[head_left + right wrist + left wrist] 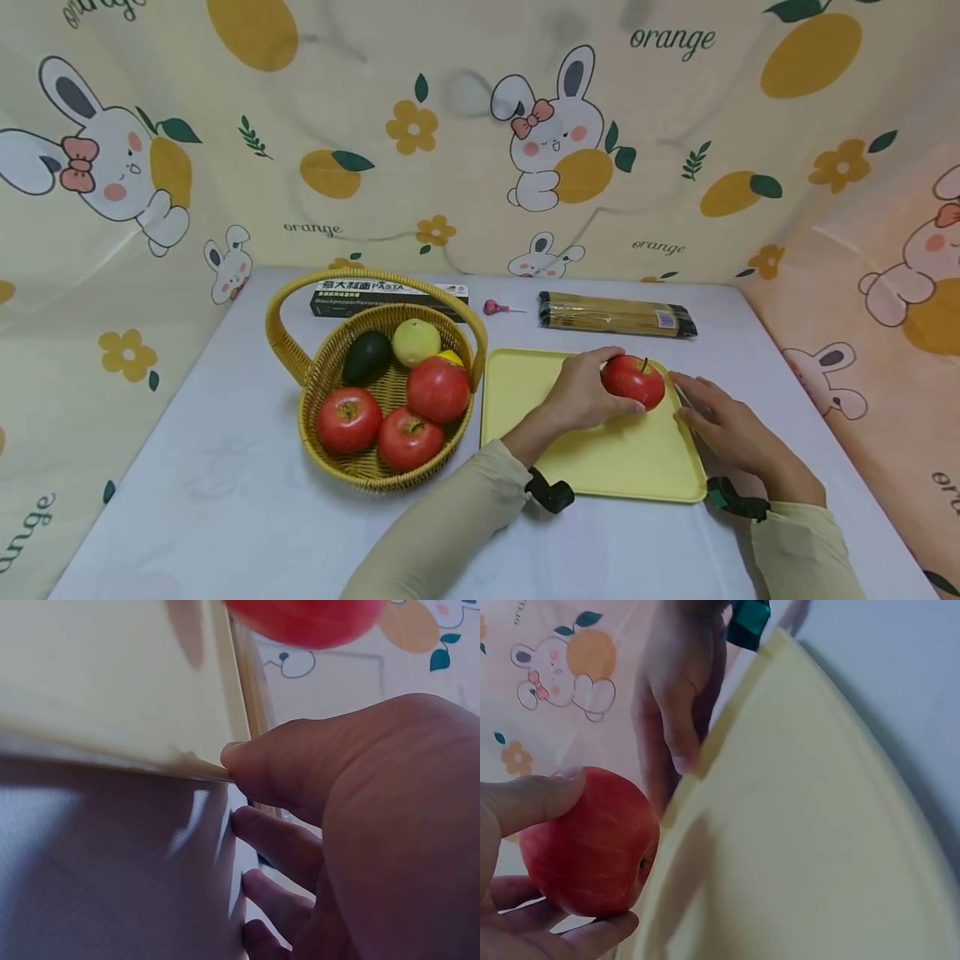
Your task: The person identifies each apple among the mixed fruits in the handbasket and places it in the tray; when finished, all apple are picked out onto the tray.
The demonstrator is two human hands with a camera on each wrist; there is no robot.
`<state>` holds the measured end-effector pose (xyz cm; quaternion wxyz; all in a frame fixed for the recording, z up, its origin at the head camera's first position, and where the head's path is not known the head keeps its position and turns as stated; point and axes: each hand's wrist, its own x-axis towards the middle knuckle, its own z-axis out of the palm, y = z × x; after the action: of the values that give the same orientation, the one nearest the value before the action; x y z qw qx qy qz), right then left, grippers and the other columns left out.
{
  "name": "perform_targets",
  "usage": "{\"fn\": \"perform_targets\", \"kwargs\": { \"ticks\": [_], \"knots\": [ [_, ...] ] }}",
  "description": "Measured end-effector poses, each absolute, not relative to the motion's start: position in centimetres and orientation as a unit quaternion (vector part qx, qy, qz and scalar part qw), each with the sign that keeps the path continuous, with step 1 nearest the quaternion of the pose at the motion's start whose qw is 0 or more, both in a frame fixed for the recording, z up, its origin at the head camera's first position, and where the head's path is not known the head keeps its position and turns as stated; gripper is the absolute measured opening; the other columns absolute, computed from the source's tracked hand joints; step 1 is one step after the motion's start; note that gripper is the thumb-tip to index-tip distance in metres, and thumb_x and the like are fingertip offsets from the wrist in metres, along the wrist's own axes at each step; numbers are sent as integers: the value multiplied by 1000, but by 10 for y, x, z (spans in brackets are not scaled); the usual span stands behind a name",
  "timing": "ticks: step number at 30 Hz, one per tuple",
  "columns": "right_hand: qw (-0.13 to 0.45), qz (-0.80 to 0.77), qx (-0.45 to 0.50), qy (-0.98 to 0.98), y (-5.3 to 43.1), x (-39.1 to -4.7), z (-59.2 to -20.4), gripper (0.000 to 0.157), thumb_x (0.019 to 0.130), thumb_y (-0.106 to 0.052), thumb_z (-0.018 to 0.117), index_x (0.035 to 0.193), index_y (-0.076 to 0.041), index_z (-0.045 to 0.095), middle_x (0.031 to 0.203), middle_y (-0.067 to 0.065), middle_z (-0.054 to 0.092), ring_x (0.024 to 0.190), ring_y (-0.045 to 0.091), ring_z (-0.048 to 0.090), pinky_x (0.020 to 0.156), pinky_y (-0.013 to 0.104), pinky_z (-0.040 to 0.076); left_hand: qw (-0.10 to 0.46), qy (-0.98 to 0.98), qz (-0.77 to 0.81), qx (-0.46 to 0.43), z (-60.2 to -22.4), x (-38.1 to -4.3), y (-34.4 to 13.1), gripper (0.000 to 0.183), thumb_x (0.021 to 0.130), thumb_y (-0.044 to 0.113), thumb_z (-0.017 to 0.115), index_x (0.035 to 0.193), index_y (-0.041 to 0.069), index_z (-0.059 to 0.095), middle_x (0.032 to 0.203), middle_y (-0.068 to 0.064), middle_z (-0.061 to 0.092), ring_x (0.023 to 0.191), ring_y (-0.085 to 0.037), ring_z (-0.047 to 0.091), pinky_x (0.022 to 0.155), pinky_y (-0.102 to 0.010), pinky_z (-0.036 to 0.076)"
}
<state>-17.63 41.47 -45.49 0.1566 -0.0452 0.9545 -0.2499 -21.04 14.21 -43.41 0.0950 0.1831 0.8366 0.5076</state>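
In the head view, the left hand [585,392] holds a red apple [634,382] over the right half of a pale yellow tray [600,467]. Its thumb and fingers wrap the sides of the apple [592,844] in the left wrist view, with the stem end facing away. At the tray's right side, the right hand [727,425] has its thumb [247,761] touching the rim. The other fingers extend along the outer side of that rim. Left of the tray, a woven basket [311,433] holds several fruits, including red apples [349,421] and a dark green avocado [367,358].
Inside the basket also lie a pale green round fruit [416,342] and a partly hidden yellow one [451,357]. Along the back are a black pasta box [330,304], a small pink-handled tool [492,307] and a long pack of noodles [607,315]. A printed cloth [450,50] hangs behind.
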Motion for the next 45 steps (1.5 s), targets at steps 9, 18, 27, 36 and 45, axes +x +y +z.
{"fn": "perform_targets", "kwargs": {
  "ticks": [9, 18, 27, 36, 45],
  "knots": [
    [151, -251, -41, 955, 413, -176, -457, 78, 112, -47, 59, 175, -16, 25, 174, 37, 24, 158, 67, 18, 112, 89, 29, 107, 844, 508, 134, -446, -212, 145, 80, 81, 22, 100, 151, 17, 61, 144, -2, 69, 129, -20, 64, 100, -31, 61],
    [150, -259, -39, 953, 414, -175, -457, 77, 113, -47, 59, 175, -16, 26, 175, 36, 23, 159, 66, 16, 111, 89, 29, 81, 868, 462, 161, -449, -209, 149, 83, 81, 20, 100, 151, 19, 56, 141, 1, 69, 128, -17, 62, 99, -27, 60],
    [146, -250, -41, 956, 413, -175, -457, 76, 113, -45, 59, 175, -15, 27, 174, 36, 24, 158, 67, 18, 110, 89, 30, 67, 877, 449, 155, -444, -202, 150, 91, 81, 24, 100, 159, 16, 53, 149, -1, 67, 135, -21, 61, 106, -30, 58],
    [147, -246, -45, 957, 413, -177, -457, 76, 112, -44, 60, 174, -14, 27, 174, 36, 24, 159, 66, 16, 109, 90, 29, 58, 863, 474, 164, -404, -187, 144, 97, 83, 40, 97, 164, 23, 48, 154, 2, 63, 136, -19, 59, 94, -22, 61],
    [146, -236, -41, 960, 414, -178, -456, 75, 113, -44, 59, 174, -14, 29, 173, 36, 26, 159, 66, 16, 112, 90, 27, 143, 775, 556, 263, -360, -150, 100, 86, 89, 37, 93, 163, 22, 52, 157, 7, 63, 139, -10, 64, 103, -17, 56]
  ]
}}
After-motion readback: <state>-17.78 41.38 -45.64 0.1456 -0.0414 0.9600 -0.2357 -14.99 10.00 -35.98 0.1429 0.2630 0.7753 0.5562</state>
